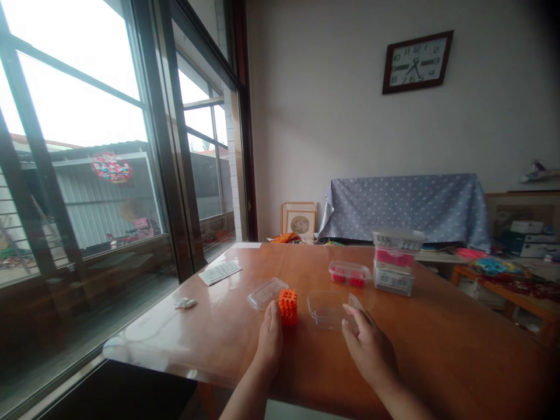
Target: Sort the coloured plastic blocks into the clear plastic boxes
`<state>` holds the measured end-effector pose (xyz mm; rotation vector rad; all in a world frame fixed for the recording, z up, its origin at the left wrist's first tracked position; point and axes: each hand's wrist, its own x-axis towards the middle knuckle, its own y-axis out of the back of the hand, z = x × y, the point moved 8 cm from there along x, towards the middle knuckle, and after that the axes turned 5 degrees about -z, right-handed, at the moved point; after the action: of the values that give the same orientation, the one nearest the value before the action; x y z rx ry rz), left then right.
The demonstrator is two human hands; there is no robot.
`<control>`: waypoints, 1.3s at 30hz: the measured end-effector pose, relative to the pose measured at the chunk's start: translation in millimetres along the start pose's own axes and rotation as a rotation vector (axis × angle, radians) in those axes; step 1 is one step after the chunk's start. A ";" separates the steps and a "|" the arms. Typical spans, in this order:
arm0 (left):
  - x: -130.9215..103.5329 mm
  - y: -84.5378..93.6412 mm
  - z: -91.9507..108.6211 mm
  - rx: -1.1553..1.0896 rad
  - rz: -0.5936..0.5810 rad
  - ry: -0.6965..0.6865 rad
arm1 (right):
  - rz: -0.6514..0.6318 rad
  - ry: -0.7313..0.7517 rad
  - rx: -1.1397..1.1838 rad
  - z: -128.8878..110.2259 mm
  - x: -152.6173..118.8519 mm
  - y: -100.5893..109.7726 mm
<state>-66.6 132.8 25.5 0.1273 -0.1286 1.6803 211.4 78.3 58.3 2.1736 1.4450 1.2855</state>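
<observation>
An orange block stack (288,307) with a studded, notched surface stands on the wooden table, just right of my left hand (271,335). The fingers of that hand lie along the stack's left side; whether they grip it is unclear. My right hand (370,344) is at the right side of a clear plastic container (326,312), fingers apart, fingertips at or near its rim. Nothing shows in the right hand. A clear lid (265,293) lies behind and left of the orange stack.
Farther back are a clear box with red pieces (350,274) and stacked boxes (396,262). At left on the table (227,332) lie a printed sheet (220,272) and a small white packet (185,303). Windows line the left side.
</observation>
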 end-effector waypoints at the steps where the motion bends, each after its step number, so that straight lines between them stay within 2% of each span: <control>1: 0.0 -0.5 0.7 0.015 0.000 0.000 | -0.009 -0.001 -0.087 8.3 4.5 4.7; 6: 0.0 -3.3 6.7 0.042 -0.008 -0.027 | -0.170 0.035 -0.238 31.6 14.3 -2.2; 9: 0.9 -2.8 7.1 0.060 0.006 -0.012 | -0.193 0.061 -0.231 34.3 14.1 -6.3; 17: 1.2 -6.8 10.4 0.043 -0.012 -0.012 | -0.139 0.059 -0.156 48.5 13.5 9.0; 21: 0.9 -8.9 12.2 0.020 -0.020 -0.012 | -0.141 0.051 -0.114 57.4 18.4 5.3; 25: 1.0 -10.1 15.4 0.047 -0.028 -0.031 | -0.137 0.047 -0.096 55.7 22.0 1.1; 30: 1.1 -12.0 17.3 0.071 -0.058 -0.045 | -0.005 0.018 -0.093 54.3 21.1 18.5; 32: 0.2 -11.8 18.2 0.067 -0.050 -0.044 | 0.077 -0.031 -0.036 64.8 26.1 28.4; 35: -2.6 -12.2 20.3 0.068 -0.033 -0.044 | 0.191 -0.151 0.057 96.3 41.8 37.0; 39: -6.3 -13.5 22.7 0.089 -0.021 -0.052 | 0.254 -0.313 0.171 147.5 61.9 30.2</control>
<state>-52.3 124.6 47.0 0.2388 -0.0907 1.6623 351.3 153.8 23.1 2.5985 1.2247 0.8601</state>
